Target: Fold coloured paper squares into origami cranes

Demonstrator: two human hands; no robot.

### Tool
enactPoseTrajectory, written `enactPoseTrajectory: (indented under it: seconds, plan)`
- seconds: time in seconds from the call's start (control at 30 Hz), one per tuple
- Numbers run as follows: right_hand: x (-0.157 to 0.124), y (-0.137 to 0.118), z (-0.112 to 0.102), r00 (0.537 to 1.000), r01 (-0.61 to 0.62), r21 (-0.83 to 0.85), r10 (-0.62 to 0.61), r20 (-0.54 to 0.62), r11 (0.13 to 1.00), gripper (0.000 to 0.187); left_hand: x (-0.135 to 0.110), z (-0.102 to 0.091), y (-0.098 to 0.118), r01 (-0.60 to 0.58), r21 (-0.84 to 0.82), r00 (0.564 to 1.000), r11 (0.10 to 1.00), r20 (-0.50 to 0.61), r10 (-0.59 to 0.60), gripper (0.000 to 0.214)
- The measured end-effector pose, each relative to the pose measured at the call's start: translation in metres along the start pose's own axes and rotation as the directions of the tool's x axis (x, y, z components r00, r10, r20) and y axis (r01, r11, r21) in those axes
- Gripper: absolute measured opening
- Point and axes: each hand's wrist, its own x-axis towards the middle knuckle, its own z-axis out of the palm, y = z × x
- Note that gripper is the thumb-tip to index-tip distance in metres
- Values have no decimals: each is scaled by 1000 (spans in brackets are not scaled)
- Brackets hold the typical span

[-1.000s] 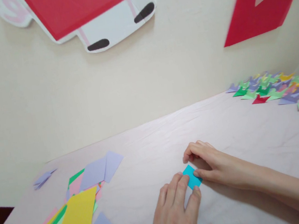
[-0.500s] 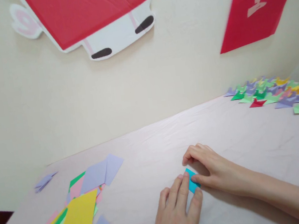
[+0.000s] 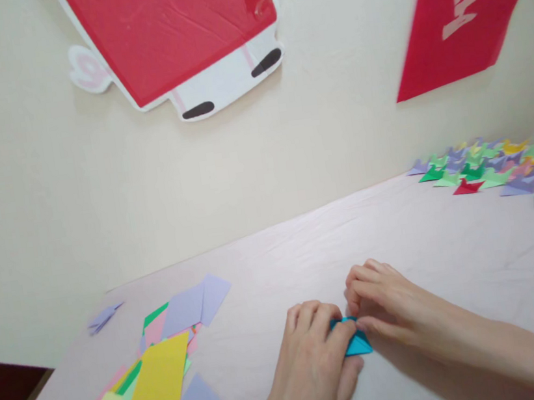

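A small folded piece of blue paper [image 3: 358, 344] lies on the pale tabletop between my two hands, with creases showing on its face. My left hand [image 3: 311, 348] covers its left part, the index finger pressed on top and the thumb along the near side. From the right, my right hand [image 3: 381, 303] pinches the paper's upper right edge between thumb and curled fingers. Part of the paper is hidden under the fingers.
Loose sheets of coloured paper [image 3: 160, 378] are spread at the left, with a small purple folded piece [image 3: 104, 318] beyond them. Rows of small folded paper figures [image 3: 493, 167] stand at the far right. Behind the table [image 3: 257, 273] rises a wall with red hangings [image 3: 450, 18].
The blue paper has turned and now shows a wider, creased face. My left fingers have curled in over it, and my right hand has closed onto its edge. The view has shifted slightly.
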Motion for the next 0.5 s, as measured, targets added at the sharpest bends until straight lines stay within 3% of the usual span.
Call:
enactPoseTrajectory:
  seconds: [0.13,0.3,0.5]
  plan:
    - [-8,-12,-2,998,-36,11,35,58,999,14,4,7,9,92,103,996,990,13,-94,21]
    - [-11,-13,4,996,-33,61,28,85,998,21,4,17,14,182,153,983,971,-64,-174,17]
    - [-12,-1,11,998,-21,182,9,67,983,19,0,17,7,217,-36,974,975,-62,-219,24]
